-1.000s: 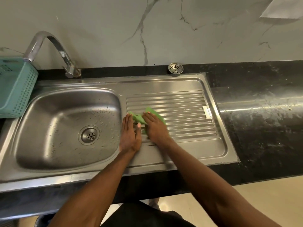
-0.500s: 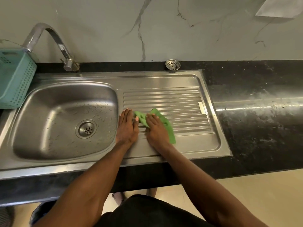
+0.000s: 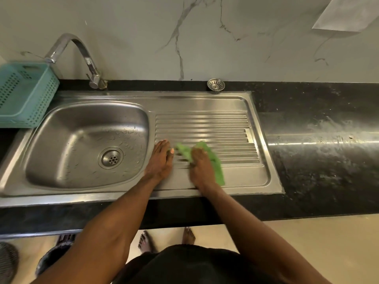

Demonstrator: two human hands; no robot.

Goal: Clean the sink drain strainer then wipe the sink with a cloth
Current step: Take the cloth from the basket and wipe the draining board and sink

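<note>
1. My right hand [image 3: 202, 169] presses the green cloth [image 3: 215, 160] on the drainboard [image 3: 225, 124]; its fingers look curled on it.
2. My left hand [image 3: 161, 160] lies flat beside it.
3. The strainer [image 3: 215, 85] sits out on the tabletop [image 3: 328, 160]; the basin [image 3: 82, 144], I think, is left to wipe.

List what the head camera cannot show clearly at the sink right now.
- Right hand: motion-blurred, so whether it grips or presses the green cloth cannot be told.
- Cloth's middle: hidden under that hand.
- Teal basket: cut off by the left edge; contents unseen.
- Bin and a round object on the floor: mostly hidden by the countertop and left arm, or cut off.
- Drain strainer: too small to judge cleanliness.
</note>
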